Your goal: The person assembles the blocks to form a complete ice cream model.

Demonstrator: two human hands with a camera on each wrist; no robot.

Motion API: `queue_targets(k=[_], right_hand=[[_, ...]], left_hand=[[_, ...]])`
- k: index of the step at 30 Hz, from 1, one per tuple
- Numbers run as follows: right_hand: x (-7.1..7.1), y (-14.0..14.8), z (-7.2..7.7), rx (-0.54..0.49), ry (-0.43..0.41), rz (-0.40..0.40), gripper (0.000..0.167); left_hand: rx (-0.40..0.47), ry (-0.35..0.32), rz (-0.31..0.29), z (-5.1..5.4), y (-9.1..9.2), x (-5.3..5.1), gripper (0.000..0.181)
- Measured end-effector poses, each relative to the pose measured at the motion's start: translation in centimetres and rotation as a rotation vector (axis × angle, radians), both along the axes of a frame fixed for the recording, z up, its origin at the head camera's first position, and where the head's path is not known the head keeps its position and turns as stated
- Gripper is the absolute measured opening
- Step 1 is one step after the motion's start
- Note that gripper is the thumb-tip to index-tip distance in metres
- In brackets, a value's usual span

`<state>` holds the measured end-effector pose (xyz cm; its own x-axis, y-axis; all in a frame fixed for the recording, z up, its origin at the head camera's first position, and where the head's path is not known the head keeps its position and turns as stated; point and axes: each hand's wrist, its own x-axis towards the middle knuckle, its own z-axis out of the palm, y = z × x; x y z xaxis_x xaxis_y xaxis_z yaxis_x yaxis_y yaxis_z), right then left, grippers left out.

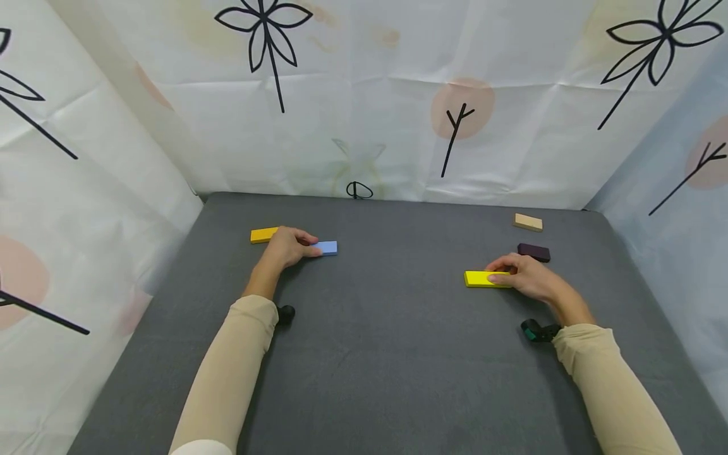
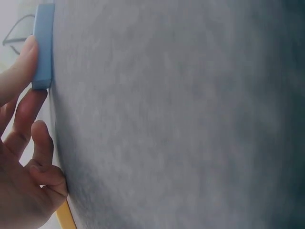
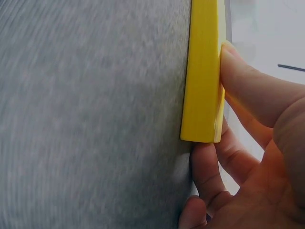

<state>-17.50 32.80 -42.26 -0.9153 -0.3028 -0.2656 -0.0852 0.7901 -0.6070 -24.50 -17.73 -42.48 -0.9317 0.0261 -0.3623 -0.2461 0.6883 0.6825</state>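
Observation:
At the left, my left hand (image 1: 289, 245) pinches a light blue block (image 1: 327, 248) by its left end. The left wrist view shows the thumb (image 2: 24, 64) lying on the broad face of this blue block (image 2: 44, 45), with fingertips at its end. An orange-yellow block (image 1: 263, 236) lies just beyond the left hand, partly hidden by it. Over on the right, my right hand (image 1: 526, 275) holds a bright yellow block (image 1: 483, 279) by its right end. In the right wrist view the thumb presses on one face of the yellow block (image 3: 202, 71), with other fingers behind it.
A dark purple block (image 1: 533, 253) lies right behind the right hand. Farther back is a tan wooden block (image 1: 528, 222). Everything rests on a grey cloth-covered table (image 1: 387, 354), and printed white curtains (image 1: 392, 145) hang along its back and sides.

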Motion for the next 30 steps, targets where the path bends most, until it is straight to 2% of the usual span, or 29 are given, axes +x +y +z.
queue_targets(k=[10, 16, 30], right_hand=[[-0.3, -1.4, 0.1, -0.005, 0.048, 0.046, 0.031], [-0.4, -2.5, -0.2, -0.036, 0.031, 0.029, 0.030], [-1.4, -6.1, -0.9, -0.059, 0.055, 0.076, 0.025]], left_hand=[[-0.047, 0.020, -0.015, -0.3, 1.9, -0.6, 0.034], [-0.031, 0.030, -0.017, -0.3, 3.5, -0.9, 0.033], [-0.039, 0.062, -0.034, -0.6, 6.7, -1.4, 0.029]])
